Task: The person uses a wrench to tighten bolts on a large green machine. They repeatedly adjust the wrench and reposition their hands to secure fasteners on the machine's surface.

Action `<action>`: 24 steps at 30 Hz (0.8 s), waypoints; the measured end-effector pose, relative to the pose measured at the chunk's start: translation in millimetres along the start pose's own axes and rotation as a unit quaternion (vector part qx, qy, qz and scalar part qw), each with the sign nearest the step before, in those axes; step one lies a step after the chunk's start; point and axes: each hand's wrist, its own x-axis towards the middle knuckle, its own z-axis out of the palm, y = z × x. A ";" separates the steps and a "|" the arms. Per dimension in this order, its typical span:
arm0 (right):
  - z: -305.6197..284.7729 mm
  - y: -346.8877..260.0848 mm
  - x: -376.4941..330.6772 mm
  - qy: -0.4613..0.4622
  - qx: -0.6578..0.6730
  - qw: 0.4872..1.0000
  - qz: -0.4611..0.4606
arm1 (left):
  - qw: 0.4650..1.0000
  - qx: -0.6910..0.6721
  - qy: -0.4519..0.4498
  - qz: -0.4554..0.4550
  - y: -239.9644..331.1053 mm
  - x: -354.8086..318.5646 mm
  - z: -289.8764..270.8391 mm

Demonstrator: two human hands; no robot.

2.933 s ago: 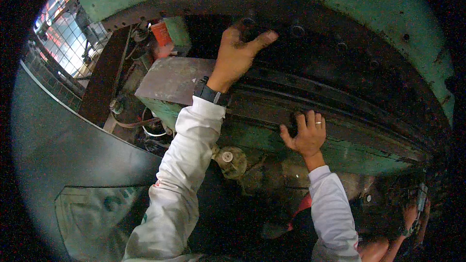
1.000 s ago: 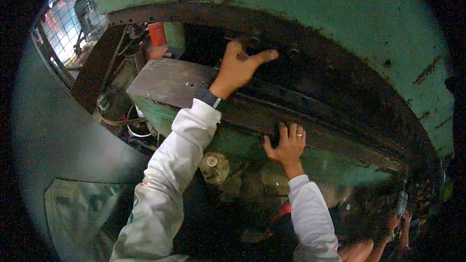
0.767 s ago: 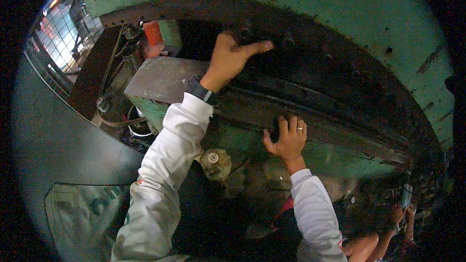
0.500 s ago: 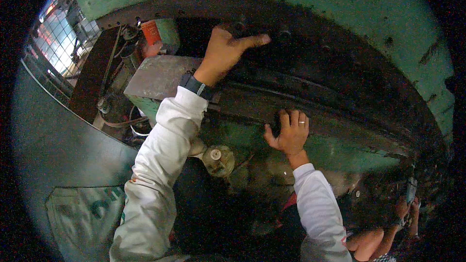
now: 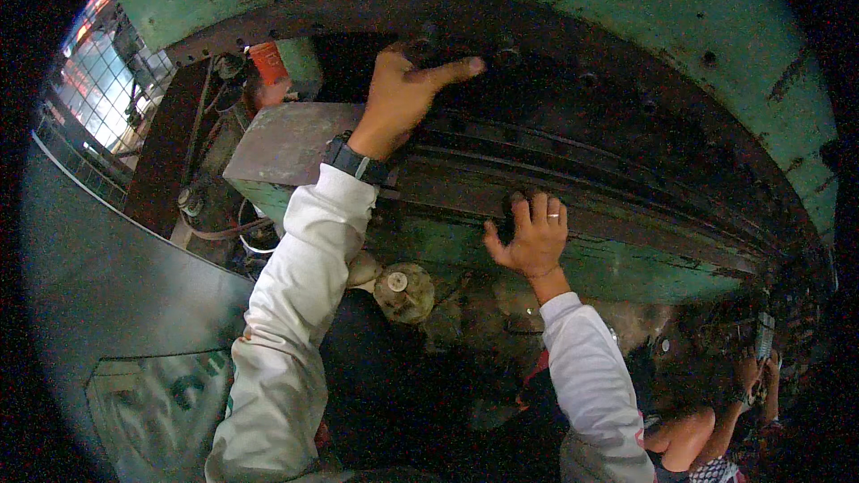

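Landmark: the dark grooved plate (image 5: 573, 148), a grimy steel face set in a large green machine frame (image 5: 573, 0); every place below is given from it.
Left hand (image 5: 403, 94): raised to the upper left part of the plate, palm against the dark metal, thumb stretched to the right, fingers (image 5: 394, 58) curled up into the shadowed recess above. Whether they close on anything in there I cannot tell.
Right hand (image 5: 532, 237): lower, at the plate's bottom edge, fingers (image 5: 541, 210) folded over a small dark knob-like part (image 5: 508, 215) and holding it; a ring shows on one finger.
Thing in hand: that dark part sits on the lowest groove of the plate, just above the green ledge (image 5: 626, 259), mostly covered by the right hand.
Wrist: a dark watch (image 5: 356, 159) on the left arm, white sleeves on both.
Left of the plate: a flat grey steel block (image 5: 286, 139), and above it a small orange container (image 5: 267, 63).
Below the plate: a round pale cap (image 5: 398, 284) among oily fittings.
Lower right: another person's arm and hand (image 5: 747, 371), well apart from the plate.
Step, as I judge it: feeling out and seating or loosening the part on the lower groove, with the left hand bracing above.
Next move calls for: a firm, steady grip from the right hand and a braced left hand, since the surfaces look greasy.
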 end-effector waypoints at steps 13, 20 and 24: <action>-1.5 0.3 3.8 0.008 0.006 1.000 -0.005 | 1.000 -0.019 -0.005 -0.007 -3.5 -1.1 1.0; -1.2 -0.7 4.2 0.012 0.005 1.000 -0.004 | 0.999 -0.032 -0.010 0.006 -10.6 -0.8 -0.4; -0.8 0.2 2.8 0.004 0.010 1.000 -0.001 | 0.999 -0.036 -0.009 0.008 -10.7 -2.3 1.5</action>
